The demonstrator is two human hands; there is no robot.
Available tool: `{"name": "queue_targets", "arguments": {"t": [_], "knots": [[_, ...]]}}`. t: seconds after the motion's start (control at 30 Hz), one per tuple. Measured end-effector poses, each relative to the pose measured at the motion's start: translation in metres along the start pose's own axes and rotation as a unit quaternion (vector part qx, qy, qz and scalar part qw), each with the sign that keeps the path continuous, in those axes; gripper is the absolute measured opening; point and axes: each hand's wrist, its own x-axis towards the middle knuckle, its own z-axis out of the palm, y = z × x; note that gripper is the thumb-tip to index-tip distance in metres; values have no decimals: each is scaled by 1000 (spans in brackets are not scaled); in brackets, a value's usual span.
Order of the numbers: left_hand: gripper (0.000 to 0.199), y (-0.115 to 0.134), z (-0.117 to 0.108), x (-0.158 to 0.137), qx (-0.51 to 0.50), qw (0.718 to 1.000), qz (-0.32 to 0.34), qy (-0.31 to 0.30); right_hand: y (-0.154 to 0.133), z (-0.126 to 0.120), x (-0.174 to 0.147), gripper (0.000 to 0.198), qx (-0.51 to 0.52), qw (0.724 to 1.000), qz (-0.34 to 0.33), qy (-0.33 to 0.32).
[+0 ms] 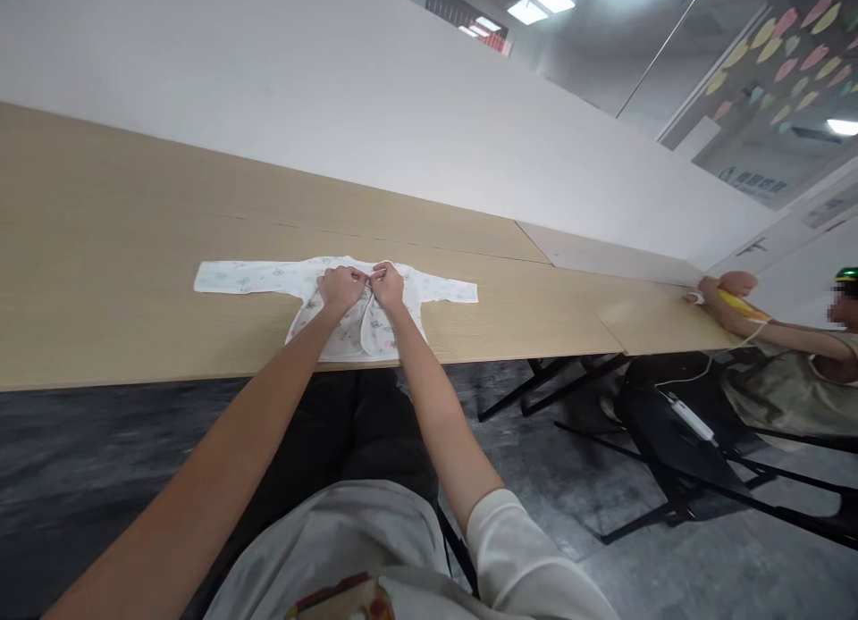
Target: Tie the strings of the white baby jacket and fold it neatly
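Observation:
A small white baby shirt (349,334) with a faint print lies spread on the table, its sleeves stretched out to both sides. Near the neckline, my left hand (342,288) pinches the front of the shirt with curled fingers. Right beside it, my right hand (387,286) is also closed on the cloth, fingertips pressed together. The two hands almost meet at the front opening, where one front edge curves down towards the hem. What exactly sits between the fingertips is too small to make out.
The long wooden table (121,245) runs along a white partition (301,93). At the far right, a co-worker (797,361) sits with arms on the table by a doll (738,284) and yellow cloth. A black folding chair (690,441) holding a white power strip (692,418) stands near.

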Motion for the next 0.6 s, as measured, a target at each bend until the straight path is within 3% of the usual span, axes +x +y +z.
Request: {"name": "queue_targets", "arguments": {"t": [0.4,0.6], "knots": [[30,-1,3,-2,-2,1000,3,31,-2,-3,0,23,-47,999,-20,-17],[32,-9,-7,0,13,1000,27,-4,-4,-5,-2,28,-75,996,-42,-38]]}}
